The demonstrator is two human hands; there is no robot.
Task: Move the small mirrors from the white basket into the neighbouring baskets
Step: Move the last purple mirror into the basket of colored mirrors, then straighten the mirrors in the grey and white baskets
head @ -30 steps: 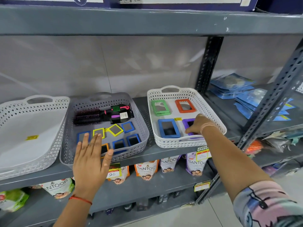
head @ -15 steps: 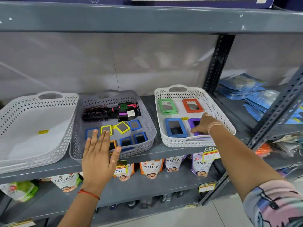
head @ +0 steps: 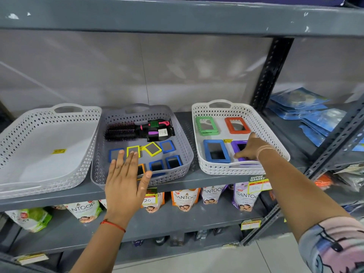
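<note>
A: We judge these mirrors light and stiff, with glass faces that could crack or smear, so we'd take one by the plastic frame, pinching its long edges and keeping off the glass.

B: Agreed. Where do we stand with the purple mirror (head: 239,149)?

A: It lies flat in the lower right corner of the right white basket (head: 275,138), right of centre in the frame, beside the blue mirror (head: 216,151). Our right hand (head: 250,149) rests on it, fingers curled down over its frame, the thumb at the near edge. Whether it is truly gripped or only touched, we cannot tell (the hand hides most of the frame).

B: And the left hand (head: 126,178)?

A: Spread wide and flat, holding nothing, over the front of the grey basket (head: 181,154) at lower centre, fingertips above the little blue and yellow mirrors (head: 152,148) there.

B: The others?

A: The green mirror (head: 205,126) and orange mirror (head: 236,125) sit at the back of the same white basket, well clear of either hand. The left white basket (head: 11,138) has only a yellow sticker.
</note>
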